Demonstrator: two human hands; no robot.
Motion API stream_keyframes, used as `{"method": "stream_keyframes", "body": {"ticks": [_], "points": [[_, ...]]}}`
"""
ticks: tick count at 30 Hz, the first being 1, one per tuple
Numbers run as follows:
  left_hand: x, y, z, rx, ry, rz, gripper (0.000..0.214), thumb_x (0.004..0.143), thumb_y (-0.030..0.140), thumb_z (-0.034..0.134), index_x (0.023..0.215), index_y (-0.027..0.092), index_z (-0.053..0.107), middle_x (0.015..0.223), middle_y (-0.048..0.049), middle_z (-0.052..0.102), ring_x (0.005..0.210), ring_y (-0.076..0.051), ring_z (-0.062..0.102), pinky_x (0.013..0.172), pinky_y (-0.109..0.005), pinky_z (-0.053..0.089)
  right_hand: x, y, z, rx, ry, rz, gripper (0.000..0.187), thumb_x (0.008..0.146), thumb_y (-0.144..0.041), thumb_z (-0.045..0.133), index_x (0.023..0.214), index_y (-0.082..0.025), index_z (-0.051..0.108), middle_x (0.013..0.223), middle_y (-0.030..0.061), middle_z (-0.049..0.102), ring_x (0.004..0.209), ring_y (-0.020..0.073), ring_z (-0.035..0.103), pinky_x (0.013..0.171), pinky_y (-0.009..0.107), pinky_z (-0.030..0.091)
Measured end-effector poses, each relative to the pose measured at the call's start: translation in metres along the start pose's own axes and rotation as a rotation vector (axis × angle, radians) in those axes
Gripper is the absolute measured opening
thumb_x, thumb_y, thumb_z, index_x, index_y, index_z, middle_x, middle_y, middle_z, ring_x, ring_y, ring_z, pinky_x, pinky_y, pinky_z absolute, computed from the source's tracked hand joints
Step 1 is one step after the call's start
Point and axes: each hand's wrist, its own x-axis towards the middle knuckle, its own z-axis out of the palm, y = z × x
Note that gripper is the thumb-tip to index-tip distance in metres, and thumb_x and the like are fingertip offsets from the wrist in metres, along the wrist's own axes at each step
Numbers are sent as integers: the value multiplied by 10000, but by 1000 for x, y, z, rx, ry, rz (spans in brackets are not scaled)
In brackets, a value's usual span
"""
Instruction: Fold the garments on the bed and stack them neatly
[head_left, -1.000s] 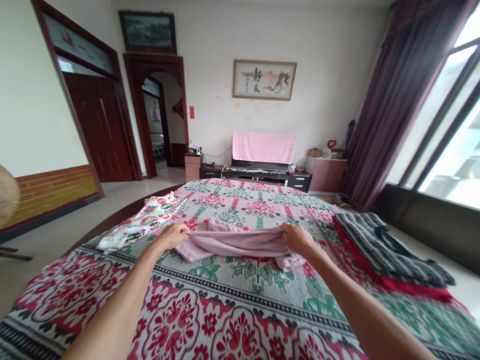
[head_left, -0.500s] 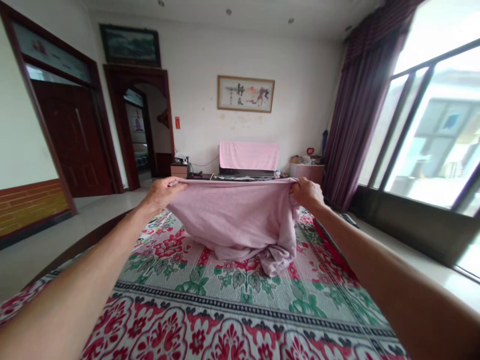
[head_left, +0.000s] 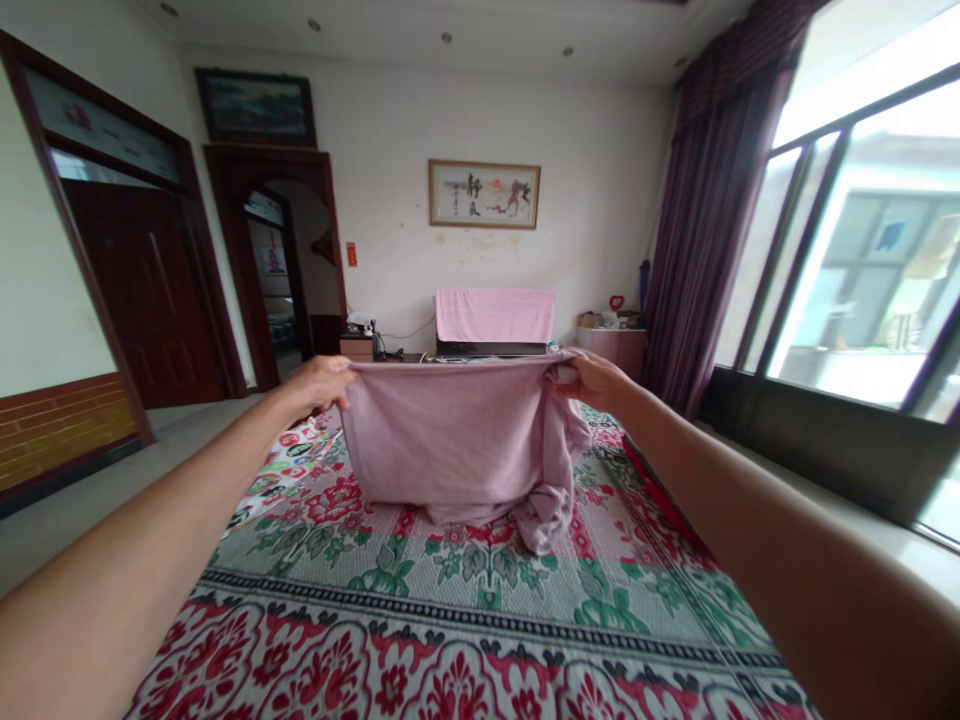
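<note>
A pale mauve-pink cloth [head_left: 450, 430] hangs between my two hands, its top edge pulled nearly straight. My left hand [head_left: 321, 384] is closed on its upper left corner. The upper right part is pinched in my right hand [head_left: 596, 377]. The cloth's lower edge rests on the flowered blanket [head_left: 480, 590], with a bunched, crumpled lump at its lower right. I cannot tell what kind of cloth piece it is.
A white printed cloth [head_left: 289, 460] lies at the left edge of the blanket, and a red strip [head_left: 664, 490] runs along the right. Beyond stand a television draped with a pink towel [head_left: 495, 315] and a small cabinet [head_left: 619, 350]. Windows [head_left: 847, 270] line the right.
Both hands have shifted slightly left with the cloth still held. The left side of the cloth now hangs straighter down, and more of the white printed cloth shows.
</note>
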Motion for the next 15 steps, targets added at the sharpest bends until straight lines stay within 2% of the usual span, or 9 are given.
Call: {"method": "stream_keyframes", "body": {"ticks": [1,4,7,11,15], "points": [[3,9,-2,-91,21,16,286,702,218,596,952,87,643,678,-42,647,459,-105,551,422,-168,300,4,-12,5,41,2,-98,299,847,-170,474,1131,-245,533,707,-47,601,574,91,596,568,250,546],[10,34,-13,-383,277,200,402,785,193,507,1156,47,551,935,-73,646,681,-91,622,579,-168,420,12,-46,11,47,40,-382,358,830,-258,512,1187,-253,545,647,-80,545,546,65,533,562,194,499],[13,44,-23,-458,446,329,370,745,190,540,1078,43,610,847,-20,616,708,-69,578,638,-182,463,14,-64,8,-39,87,-572,387,787,-331,551,1160,-237,593,609,-84,511,535,64,492,523,164,439],[12,37,-27,-485,451,320,293,652,188,601,922,98,672,705,31,570,617,-59,533,578,-183,492,8,-58,2,-84,103,-615,382,726,-385,583,1070,-230,641,617,-73,526,542,78,479,505,185,412],[11,27,-24,-464,447,308,261,653,205,609,885,112,683,643,46,539,581,-58,522,545,-180,486,2,-43,-1,-127,77,-578,392,694,-422,600,1030,-224,649,611,-70,521,530,82,468,503,199,405]]}}
